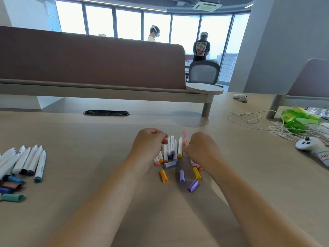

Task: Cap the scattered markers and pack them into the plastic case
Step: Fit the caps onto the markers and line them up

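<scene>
Several white markers point(172, 148) with purple, orange and pink ends lie in a bunch on the table between my hands. My left hand point(149, 145) has curled fingers at the bunch's left side, touching the markers; what it holds is hidden. My right hand point(201, 148) pinches a marker with a pink cap point(184, 135) that sticks up above the fingers. Loose caps lie in front: an orange cap point(164, 176), purple caps point(181, 176) point(193, 186) and a yellow cap point(196, 173). The plastic case is not in view.
A second group of white markers point(30, 161) lies at the left edge, with loose blue, brown and teal caps point(13, 197) below it. White cables point(277, 129), a green packet point(297, 116) and a white controller point(313, 148) lie at the right. A desk divider point(89, 59) stands behind.
</scene>
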The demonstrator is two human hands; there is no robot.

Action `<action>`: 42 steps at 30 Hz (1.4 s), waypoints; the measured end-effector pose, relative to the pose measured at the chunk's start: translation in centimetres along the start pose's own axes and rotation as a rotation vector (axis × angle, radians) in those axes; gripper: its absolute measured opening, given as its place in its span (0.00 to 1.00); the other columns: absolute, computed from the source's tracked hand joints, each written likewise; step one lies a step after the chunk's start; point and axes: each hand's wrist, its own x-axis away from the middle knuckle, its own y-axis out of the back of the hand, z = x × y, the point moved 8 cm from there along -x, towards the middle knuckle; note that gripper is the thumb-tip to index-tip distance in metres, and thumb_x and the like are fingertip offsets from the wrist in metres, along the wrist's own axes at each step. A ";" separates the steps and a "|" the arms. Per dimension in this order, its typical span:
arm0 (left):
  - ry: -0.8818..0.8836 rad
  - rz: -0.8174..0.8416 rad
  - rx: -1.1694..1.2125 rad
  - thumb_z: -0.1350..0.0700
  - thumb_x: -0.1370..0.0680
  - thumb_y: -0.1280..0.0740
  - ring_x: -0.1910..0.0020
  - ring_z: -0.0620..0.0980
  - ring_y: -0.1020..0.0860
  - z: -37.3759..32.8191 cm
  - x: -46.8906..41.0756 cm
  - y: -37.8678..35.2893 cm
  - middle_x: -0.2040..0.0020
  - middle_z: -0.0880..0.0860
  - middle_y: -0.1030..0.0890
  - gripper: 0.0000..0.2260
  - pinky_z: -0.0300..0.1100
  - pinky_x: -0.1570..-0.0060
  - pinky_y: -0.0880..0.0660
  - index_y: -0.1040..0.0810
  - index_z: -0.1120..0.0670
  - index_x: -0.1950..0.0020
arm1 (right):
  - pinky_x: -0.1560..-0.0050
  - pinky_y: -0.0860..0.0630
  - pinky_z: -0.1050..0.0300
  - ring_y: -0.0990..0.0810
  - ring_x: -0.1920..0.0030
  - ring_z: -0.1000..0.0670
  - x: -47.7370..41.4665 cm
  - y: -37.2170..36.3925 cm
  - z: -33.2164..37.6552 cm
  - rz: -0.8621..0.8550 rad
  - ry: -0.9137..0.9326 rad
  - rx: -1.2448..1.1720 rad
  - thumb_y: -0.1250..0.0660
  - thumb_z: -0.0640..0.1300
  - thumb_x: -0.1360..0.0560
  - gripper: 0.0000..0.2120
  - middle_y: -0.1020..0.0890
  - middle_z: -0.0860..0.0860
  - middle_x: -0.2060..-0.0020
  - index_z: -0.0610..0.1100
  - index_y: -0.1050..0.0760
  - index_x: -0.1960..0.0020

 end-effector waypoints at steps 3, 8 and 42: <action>-0.015 0.000 -0.022 0.55 0.18 0.40 0.60 0.46 0.23 0.0 0.1 0.0 0.56 0.50 0.17 0.10 0.38 0.62 0.26 0.19 0.52 0.51 | 0.64 0.25 0.57 0.21 0.63 0.49 -0.1 -0.3 0.0 -0.015 0.019 0.068 0.35 0.41 0.23 0.02 0.22 0.48 0.64 0.42 0.25 0.53; -0.019 -0.005 -0.028 0.56 0.18 0.41 0.62 0.45 0.24 -0.2 0.1 0.2 0.57 0.50 0.18 0.11 0.36 0.64 0.27 0.19 0.52 0.53 | 0.50 0.20 0.51 0.21 0.54 0.48 -0.3 -0.7 1.1 -0.076 0.125 0.119 0.37 0.44 0.21 0.07 0.21 0.48 0.54 0.46 0.25 0.45; -0.236 0.204 -0.439 0.53 0.21 0.36 0.62 0.47 0.22 -1.2 1.6 -3.4 0.60 0.49 0.18 0.09 0.42 0.62 0.26 0.17 0.51 0.55 | 0.77 0.40 0.64 0.36 0.76 0.53 1.3 0.5 -1.6 0.350 -0.250 -0.997 0.32 0.39 0.25 0.12 0.33 0.48 0.73 0.42 0.32 0.64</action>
